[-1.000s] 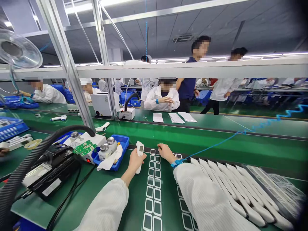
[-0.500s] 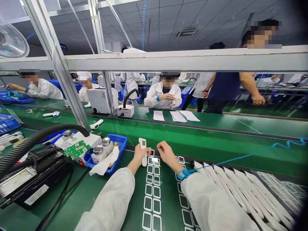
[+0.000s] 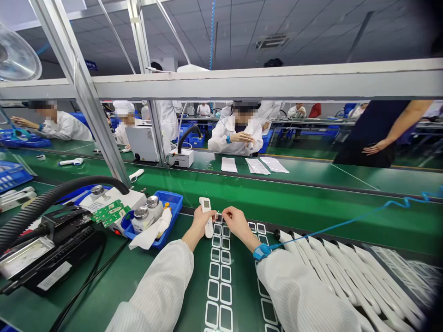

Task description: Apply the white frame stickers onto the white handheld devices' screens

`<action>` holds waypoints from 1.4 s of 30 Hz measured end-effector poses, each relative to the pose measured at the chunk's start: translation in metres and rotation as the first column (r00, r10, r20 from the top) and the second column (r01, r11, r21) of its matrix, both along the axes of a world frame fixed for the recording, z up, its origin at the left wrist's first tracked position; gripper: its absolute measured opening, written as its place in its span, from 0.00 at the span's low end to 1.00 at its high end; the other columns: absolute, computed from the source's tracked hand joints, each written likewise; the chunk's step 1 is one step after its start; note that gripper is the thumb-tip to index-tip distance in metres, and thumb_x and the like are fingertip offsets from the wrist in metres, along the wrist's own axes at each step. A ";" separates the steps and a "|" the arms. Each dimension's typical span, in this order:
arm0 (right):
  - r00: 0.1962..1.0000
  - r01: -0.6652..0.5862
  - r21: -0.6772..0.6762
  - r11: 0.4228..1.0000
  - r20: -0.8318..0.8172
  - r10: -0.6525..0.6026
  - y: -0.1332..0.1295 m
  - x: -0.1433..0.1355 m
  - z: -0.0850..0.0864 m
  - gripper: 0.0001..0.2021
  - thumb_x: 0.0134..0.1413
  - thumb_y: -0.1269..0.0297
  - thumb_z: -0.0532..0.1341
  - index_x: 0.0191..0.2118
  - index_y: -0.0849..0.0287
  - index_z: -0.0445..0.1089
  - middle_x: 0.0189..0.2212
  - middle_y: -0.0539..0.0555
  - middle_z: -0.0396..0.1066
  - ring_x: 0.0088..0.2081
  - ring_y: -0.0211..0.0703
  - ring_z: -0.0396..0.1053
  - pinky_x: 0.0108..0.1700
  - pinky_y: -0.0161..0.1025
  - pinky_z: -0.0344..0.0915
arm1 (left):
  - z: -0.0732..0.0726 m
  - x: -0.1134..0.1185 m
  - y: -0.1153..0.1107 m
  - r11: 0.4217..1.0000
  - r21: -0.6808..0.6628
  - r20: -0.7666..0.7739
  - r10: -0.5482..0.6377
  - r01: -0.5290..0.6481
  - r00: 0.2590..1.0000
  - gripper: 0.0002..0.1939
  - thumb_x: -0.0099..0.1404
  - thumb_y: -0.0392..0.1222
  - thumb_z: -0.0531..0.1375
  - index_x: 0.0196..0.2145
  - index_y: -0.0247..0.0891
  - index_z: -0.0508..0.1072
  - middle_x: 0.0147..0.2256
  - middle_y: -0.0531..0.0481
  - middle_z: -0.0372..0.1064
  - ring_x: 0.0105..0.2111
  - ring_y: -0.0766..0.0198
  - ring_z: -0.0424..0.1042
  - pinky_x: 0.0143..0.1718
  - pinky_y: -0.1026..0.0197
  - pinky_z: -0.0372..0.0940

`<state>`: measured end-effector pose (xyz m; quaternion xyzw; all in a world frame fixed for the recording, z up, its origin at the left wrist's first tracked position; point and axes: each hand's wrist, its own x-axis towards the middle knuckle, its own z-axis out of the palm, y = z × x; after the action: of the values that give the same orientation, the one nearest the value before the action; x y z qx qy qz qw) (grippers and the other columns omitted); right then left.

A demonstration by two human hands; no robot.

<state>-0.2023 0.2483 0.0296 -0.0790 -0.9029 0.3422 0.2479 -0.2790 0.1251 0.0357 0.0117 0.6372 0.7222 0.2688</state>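
Observation:
My left hand (image 3: 198, 225) is closed around a white handheld device, which looks like a forehead thermometer (image 3: 207, 225), held upright with its small grey screen towards me. The fingertips of that hand also hold a small white-rimmed screen cover (image 3: 218, 219) beside it. My right hand (image 3: 238, 223), a blue wrist strap (image 3: 262, 251) on its wrist, is pinched at the cover's upper right edge. Whatever lies between those fingertips is too small to make out. Below both hands, white-rimmed screen covers (image 3: 214, 269) lie in two columns on the green bench.
On the left stand a blue tray (image 3: 178, 210) with metal-capped bottles, a green circuit board (image 3: 110, 213) and a black hose (image 3: 65, 189). White device bodies (image 3: 332, 263) lie in a row at right. A blue coiled cord (image 3: 346, 221) crosses the bench. Co-workers sit opposite.
My right hand has moved left and its fingertips now meet the cover at my left hand. My left hand stays nearly still. A person in the background has walked to the right.

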 end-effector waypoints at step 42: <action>0.788 0.297 -0.870 0.393 0.456 0.414 -0.194 0.288 0.007 0.07 0.42 0.61 0.61 0.23 0.57 0.62 0.08 0.37 0.48 0.12 0.26 0.38 0.17 0.31 0.33 | -0.008 0.325 -0.274 0.945 0.205 0.498 0.125 -0.256 0.858 0.26 0.61 0.60 0.59 0.46 0.35 0.73 0.29 0.47 0.72 0.22 0.67 0.65 0.24 0.65 0.62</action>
<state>0.0858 0.0539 0.0362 -0.2734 -0.5897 0.7434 -0.1575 0.0457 -0.1494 0.0281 -0.1950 0.4469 0.8040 0.3403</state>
